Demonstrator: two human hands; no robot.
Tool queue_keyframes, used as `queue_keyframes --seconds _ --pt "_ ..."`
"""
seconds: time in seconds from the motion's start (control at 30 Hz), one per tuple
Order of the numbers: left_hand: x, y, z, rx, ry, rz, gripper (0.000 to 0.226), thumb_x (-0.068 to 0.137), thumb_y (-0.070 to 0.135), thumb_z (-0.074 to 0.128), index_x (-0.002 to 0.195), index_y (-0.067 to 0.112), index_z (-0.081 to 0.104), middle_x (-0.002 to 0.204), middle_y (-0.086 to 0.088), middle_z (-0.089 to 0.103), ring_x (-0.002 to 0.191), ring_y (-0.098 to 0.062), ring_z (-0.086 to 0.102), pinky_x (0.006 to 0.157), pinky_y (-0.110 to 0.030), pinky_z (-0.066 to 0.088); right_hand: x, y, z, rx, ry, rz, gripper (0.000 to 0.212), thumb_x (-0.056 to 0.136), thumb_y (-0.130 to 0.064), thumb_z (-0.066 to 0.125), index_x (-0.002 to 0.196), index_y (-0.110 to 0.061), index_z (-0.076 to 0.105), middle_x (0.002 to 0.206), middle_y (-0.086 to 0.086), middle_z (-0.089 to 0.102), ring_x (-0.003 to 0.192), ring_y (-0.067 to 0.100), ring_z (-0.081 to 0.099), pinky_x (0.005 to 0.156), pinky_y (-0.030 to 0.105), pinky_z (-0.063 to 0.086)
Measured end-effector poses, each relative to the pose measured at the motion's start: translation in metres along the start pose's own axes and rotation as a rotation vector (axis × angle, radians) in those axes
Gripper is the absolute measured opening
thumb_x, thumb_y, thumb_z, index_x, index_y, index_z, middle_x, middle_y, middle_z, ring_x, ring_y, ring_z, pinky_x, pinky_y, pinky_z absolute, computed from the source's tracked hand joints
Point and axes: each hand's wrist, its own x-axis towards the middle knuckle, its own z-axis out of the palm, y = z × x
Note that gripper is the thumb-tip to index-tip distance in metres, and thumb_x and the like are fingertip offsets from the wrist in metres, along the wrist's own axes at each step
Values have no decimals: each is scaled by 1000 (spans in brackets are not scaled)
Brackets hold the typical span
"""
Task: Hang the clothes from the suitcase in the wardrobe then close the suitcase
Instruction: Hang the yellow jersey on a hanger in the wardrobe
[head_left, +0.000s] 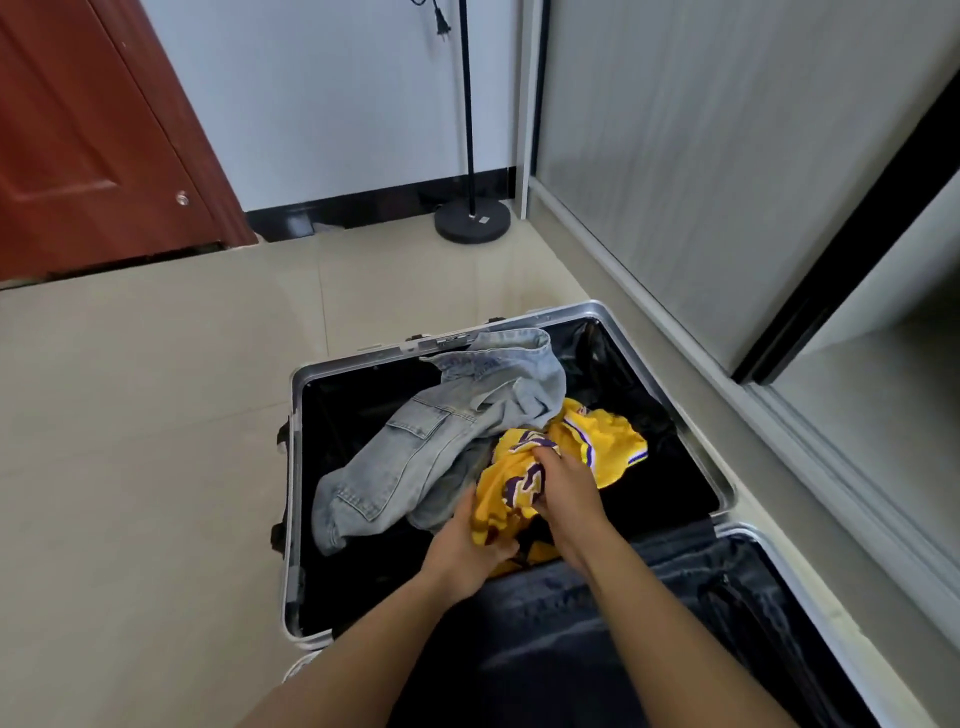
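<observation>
Looking down from the head camera, the floor (130, 415) is laid in large, smooth beige tiles with a dull sheen. It runs back to a plain white wall (322, 93) edged by a glossy black skirting board (374, 200). A red-brown panelled door (78, 130) stands at the far left. A floor lamp rises as a thin black pole (467, 104) from a flat round black base (471, 221) in the corner, with its plug (441, 23) dangling beside the pole. Along the right is the wardrobe, whose sliding door (701, 156) is a grey, faintly streaked panel in a pale metal frame. Past the door's black edge, a light interior shows. The suitcase (293, 467) lies open on the tiles just beside the wardrobe track, a hard case with a rounded silver metal rim and black lining. Its second half (779, 571) is nearer the camera, covered by dark fabric. In the far half lies a crumpled pair of pale, stone-washed jeans (415, 447) with a flap pocket, its waistband draped over the back rim. Touching the jeans is a bunched yellow jersey (597, 441) of thin, shiny knit with purple lettering and purple-and-white trim. The left hand (462, 551) grips the jersey's lower part with its fingers curled under the cloth. The right hand (569, 493) clutches the jersey's middle, fingers curled together into the folds.
</observation>
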Motion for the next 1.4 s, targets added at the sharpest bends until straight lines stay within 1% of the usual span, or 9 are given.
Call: queue_keyframes --seconds 0.1,0.2,0.47,0.67,0.83,1.03,1.13,1.3,1.4 --pt "-7 27 -7 -30 56 53 10 93 33 58 100 27 61 98 7 65 94 -12 60 80 -23 46 -19 -32 1 37 -38 -86 42 83 -34 61 93 7 63 80 20 56 76 30 54 72 40 46" --pt "-29 72 -33 -345 199 73 22 98 30 50 91 19 67 86 -4 70 85 -24 67 74 -31 56 -49 -81 -3 49 -59 -202 42 74 -50 66 92 -13 60 80 20 51 76 28 49 71 40 42" --pt "-154 275 -167 -672 316 114 29 97 43 44 87 26 66 95 -2 69 96 -24 62 89 -42 49 -198 -289 5 -43 22 -329 69 89 -53 59 102 16 58 96 35 64 90 48 65 82 55 56" --pt "-281 423 -269 -579 335 224 40 100 43 38 100 17 68 88 -2 71 84 -19 67 64 -28 50 -327 -457 15 -74 2 -291 45 88 -55 59 76 -12 68 68 5 73 61 16 70 54 26 58" --pt "-387 539 -354 -450 455 325 33 101 36 39 79 20 59 70 6 59 66 -9 55 52 -18 41 -430 -596 23 -40 -80 -257 38 89 -42 66 102 -6 71 85 10 76 75 26 72 65 37 61" --pt "-467 597 -397 -207 667 490 24 90 32 61 107 18 51 104 -1 50 100 -17 46 85 -31 40 -519 -716 46 15 -109 -313 23 90 -32 63 76 -13 59 74 10 66 69 27 63 80 41 54" --pt "-509 601 -385 -438 447 646 26 89 43 56 87 18 48 84 -2 49 82 -16 49 78 -37 43 -547 -742 59 4 -100 -320 22 87 -34 61 81 -14 54 81 12 54 77 27 50 82 39 46" --pt "-518 585 -357 -249 136 470 85 60 69 74 130 35 42 125 9 56 109 -11 59 92 -40 52 -583 -772 71 133 -214 -401 22 99 -22 53 79 -12 51 52 0 52 48 14 53 56 30 53" --pt "-519 600 -348 -314 29 375 47 83 54 65 119 28 51 112 5 65 94 -9 63 88 -36 54 -599 -788 71 168 -300 -470 14 99 -22 54 93 -10 54 69 5 62 65 17 62 71 35 59"
